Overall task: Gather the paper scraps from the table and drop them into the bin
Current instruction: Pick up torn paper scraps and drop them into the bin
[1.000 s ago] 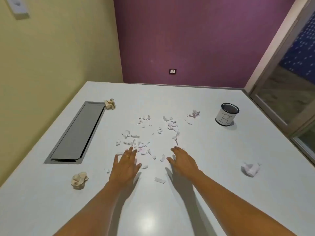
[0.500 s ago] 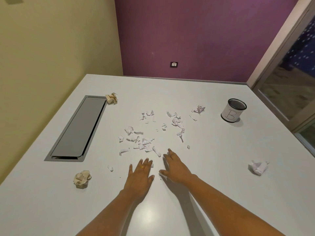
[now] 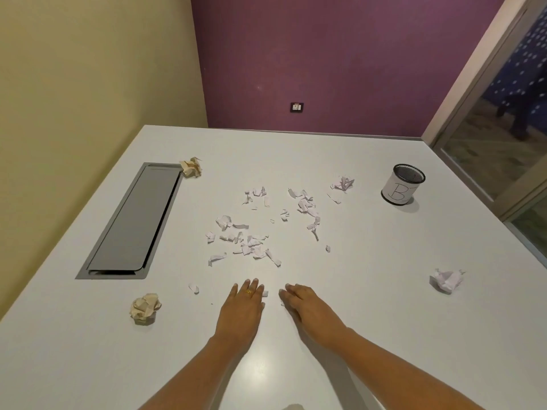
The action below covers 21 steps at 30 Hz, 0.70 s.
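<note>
Several small white paper scraps (image 3: 251, 244) lie scattered in the middle of the white table (image 3: 384, 335), with a second cluster (image 3: 307, 208) further right. The bin (image 3: 403, 184), a small mesh cup wrapped in white paper with a handwritten "B", stands at the far right. My left hand (image 3: 241, 312) lies flat on the table just short of the scraps, a ring on one finger and a scrap (image 3: 265, 293) at its fingertips. My right hand (image 3: 307, 306) rests palm down beside it, fingers together. Neither hand holds anything that I can see.
Crumpled paper balls lie at the near left (image 3: 145, 308), the far left (image 3: 191, 167), the right (image 3: 447, 280) and near the bin (image 3: 343, 183). A grey recessed cable hatch (image 3: 130, 223) is set into the table's left side. Walls close the far edge.
Both hands have slid back toward me, away from the scrap pile, and now lie closer together. The scraps themselves look about as before.
</note>
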{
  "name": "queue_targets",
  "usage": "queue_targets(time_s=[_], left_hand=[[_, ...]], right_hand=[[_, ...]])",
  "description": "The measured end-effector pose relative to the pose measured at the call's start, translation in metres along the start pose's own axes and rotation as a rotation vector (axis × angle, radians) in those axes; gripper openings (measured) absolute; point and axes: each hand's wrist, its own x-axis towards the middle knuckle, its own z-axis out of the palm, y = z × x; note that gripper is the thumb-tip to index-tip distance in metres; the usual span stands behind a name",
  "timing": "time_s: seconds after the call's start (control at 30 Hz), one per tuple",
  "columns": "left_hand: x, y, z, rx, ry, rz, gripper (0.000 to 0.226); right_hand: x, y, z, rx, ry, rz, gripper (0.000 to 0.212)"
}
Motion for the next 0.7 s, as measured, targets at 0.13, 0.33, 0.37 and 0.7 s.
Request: queue_targets(time_s=[0.13,0.33,0.37,0.7], left_hand=[[-0.002,0.007,-0.002,-0.046,0.048,-0.009,0.046],[-0.009,0.015,-0.009,-0.008,0.036,0.03,0.022],[-0.01,0.016,-0.01,0.012,0.017,0.039,0.024],[-0.025,0.04,-0.034,0.125,0.078,0.055,0.036]], right_hand=[[-0.009,-0.015,-0.003,0.038,-0.026,0.052,0.036],[-0.01,-0.022,0.001,-0.229,-0.045,0.039,0.034],[-0.01,-0.021,0.001,-0.24,-0.042,0.034,0.034],[-0.019,-0.005,-0.007,-0.208,-0.053,0.022,0.02]])
